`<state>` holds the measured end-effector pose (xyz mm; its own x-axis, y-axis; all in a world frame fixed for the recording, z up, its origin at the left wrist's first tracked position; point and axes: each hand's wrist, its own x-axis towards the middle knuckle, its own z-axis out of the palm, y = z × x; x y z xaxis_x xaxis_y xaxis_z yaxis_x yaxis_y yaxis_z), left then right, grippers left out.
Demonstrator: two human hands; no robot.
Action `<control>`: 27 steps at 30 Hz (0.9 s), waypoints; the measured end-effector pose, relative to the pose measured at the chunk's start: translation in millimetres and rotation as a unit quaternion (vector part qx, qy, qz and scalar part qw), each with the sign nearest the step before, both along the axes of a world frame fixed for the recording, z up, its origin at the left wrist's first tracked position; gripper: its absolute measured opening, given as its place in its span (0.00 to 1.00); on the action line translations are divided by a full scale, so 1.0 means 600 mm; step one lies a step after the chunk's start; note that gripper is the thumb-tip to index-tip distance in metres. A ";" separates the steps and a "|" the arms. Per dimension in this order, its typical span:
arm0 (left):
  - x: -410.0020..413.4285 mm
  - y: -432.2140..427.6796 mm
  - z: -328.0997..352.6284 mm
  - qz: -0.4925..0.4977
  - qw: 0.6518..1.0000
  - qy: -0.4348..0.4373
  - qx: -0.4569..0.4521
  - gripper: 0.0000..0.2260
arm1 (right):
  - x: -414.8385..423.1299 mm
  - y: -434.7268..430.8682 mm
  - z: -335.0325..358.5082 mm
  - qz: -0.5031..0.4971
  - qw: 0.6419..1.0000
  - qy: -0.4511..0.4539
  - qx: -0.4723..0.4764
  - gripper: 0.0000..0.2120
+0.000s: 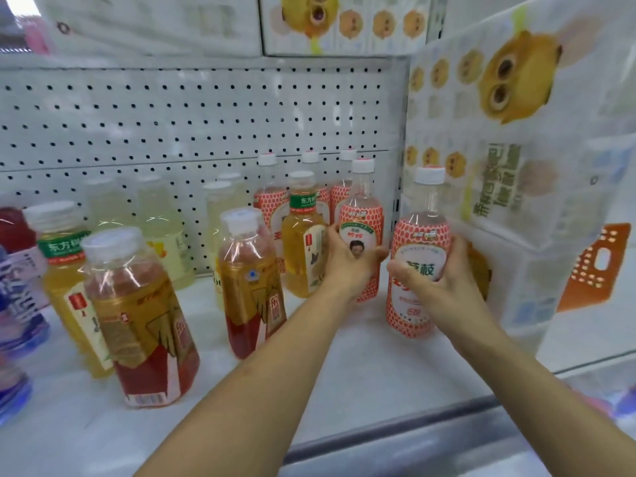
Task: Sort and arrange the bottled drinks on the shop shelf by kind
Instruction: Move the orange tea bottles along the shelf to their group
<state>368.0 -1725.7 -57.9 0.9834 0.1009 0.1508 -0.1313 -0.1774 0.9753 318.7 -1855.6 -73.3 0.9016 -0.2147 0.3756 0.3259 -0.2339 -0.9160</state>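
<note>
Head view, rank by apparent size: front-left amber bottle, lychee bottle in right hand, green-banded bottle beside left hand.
1. front-left amber bottle
2. lychee bottle in the right hand
3. green-banded bottle beside the left hand
Nearness inflates the first.

The red-sleeved bottles are clear glossy plastic with shiny printed film sleeves and white plastic caps. The shelf is smooth, faintly glossy white; its perforated back panel looks matt painted metal.
</note>
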 end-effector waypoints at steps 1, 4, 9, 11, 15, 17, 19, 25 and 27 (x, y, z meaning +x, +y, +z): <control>0.002 -0.001 -0.002 0.000 1.000 0.001 0.017 0.39 | 0.009 -0.001 -0.001 0.007 1.000 0.003 0.003 0.35; 0.005 0.003 -0.015 0.013 0.999 0.002 0.053 0.40 | 0.036 0.001 0.003 0.005 1.000 0.004 -0.020 0.37; -0.041 0.020 -0.027 -0.017 0.999 0.005 0.050 0.40 | 0.059 0.008 0.013 0.019 0.999 -0.003 -0.040 0.35; -0.082 0.030 -0.025 -0.025 0.998 -0.016 0.062 0.38 | 0.065 0.008 0.009 0.030 0.999 -0.002 -0.040 0.37; -0.177 0.057 -0.016 0.032 0.972 -0.154 0.176 0.26 | 0.052 0.018 -0.002 -0.029 0.996 -0.038 -0.078 0.47; -0.206 0.077 -0.015 0.110 0.929 -0.257 0.243 0.21 | 0.032 0.032 0.009 -0.070 0.980 -0.138 -0.122 0.46; -0.216 0.098 -0.020 0.189 0.883 -0.331 0.275 0.18 | 0.013 0.053 0.032 -0.077 0.949 -0.259 -0.165 0.41; -0.245 0.145 -0.031 0.349 0.816 -0.371 0.273 0.23 | -0.013 0.144 0.076 0.185 0.955 -0.165 -0.162 0.34; -0.251 0.172 -0.038 0.391 0.808 -0.362 0.252 0.28 | -0.008 0.168 0.068 0.258 0.952 -0.082 -0.144 0.38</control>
<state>217.2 -1622.6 -80.8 0.2849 0.3950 0.8734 -0.2900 -0.8329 0.4713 314.0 -1754.8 -32.4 0.7835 0.3729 0.4971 0.5984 -0.2374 -0.7652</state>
